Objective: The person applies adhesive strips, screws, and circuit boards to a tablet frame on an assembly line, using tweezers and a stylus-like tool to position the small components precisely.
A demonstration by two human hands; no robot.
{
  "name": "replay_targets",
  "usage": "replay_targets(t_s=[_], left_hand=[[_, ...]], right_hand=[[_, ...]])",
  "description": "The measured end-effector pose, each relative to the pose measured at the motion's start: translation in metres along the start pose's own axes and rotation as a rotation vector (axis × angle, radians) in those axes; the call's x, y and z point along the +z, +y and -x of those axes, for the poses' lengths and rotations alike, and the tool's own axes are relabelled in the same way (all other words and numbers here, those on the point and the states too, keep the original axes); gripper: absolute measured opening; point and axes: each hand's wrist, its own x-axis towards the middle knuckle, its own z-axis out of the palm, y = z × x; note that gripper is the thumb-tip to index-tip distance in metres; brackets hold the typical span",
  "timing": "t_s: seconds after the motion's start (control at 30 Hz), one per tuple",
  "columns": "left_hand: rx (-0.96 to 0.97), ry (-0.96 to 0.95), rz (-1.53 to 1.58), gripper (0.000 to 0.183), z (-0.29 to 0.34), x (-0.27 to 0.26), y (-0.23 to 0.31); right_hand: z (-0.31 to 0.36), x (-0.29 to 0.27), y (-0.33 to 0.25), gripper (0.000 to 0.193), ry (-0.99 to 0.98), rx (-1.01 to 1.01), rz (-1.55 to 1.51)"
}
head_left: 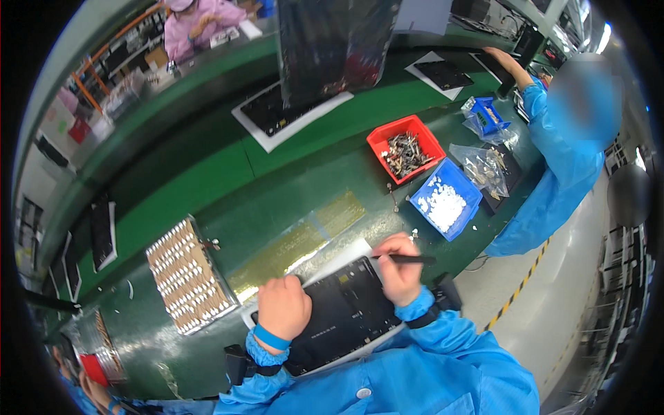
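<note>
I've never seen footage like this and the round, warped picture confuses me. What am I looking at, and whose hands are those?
It is one picture from a wide fisheye camera worn on a person's head, looking down; that bends straight edges. The blue-sleeved arms at the bottom are the wearer's own. The left hand rests on a flat black panel; the right hand holds a thin dark tool. On the green bench lie a tray of small pale parts, a red bin and a blue bin. A co-worker stands at right.

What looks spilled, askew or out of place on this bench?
A few small white pieces lie loose on the green bench beside the blue bin of white parts, apparently spilled. Otherwise nothing stands out.
</note>
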Motion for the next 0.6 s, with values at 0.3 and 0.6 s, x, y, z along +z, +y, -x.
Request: replay_targets(t_s=[0.3, 0.6], left_hand=[[-0.185, 0.113, 0.216, 0.017, -0.027, -0.091, -0.015], [-0.573, 0.582, 0.346, 0.021, -0.148, -0.113, -0.265]], right_hand=[[-0.051, -0.024, 0.014, 0.015, -0.209, -0.028, 0.981], [-0.039, -0.026, 0.048, 0.015, -0.194, 0.107, 1.175]])
